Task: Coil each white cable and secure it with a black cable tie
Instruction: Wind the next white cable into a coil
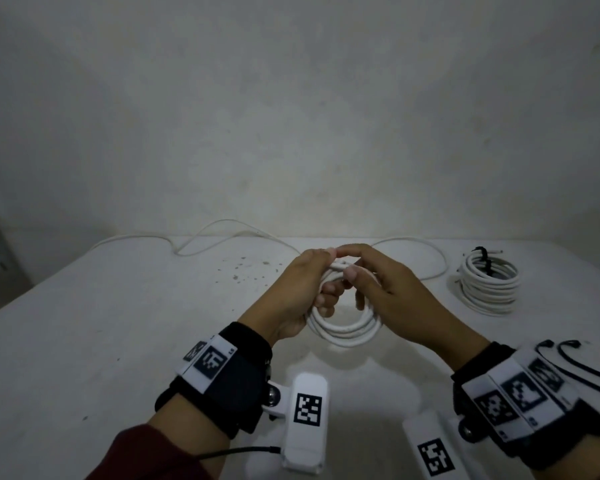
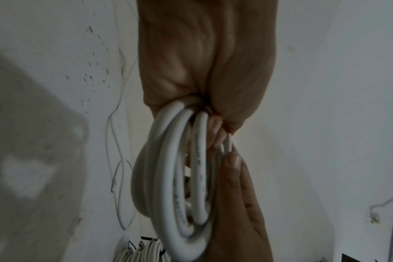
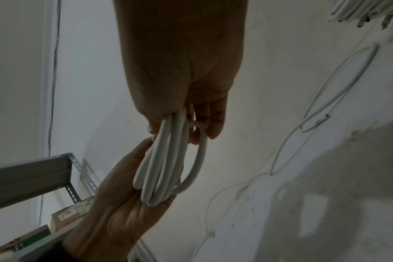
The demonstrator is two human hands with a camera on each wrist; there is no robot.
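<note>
A white cable coil of several loops hangs between both hands above the table. My left hand grips the coil's left side, its fingers curled through the loops. My right hand pinches the top strand between thumb and forefinger, with the other fingers behind the loops. The uncoiled tail runs off to the back of the table. A finished coil bound with a black cable tie lies at the right. Two loose black cable ties lie by my right wrist.
Another thin white cable trails along the table's back edge at the left. The wall rises straight behind the table. A metal shelf with boxes shows in the right wrist view.
</note>
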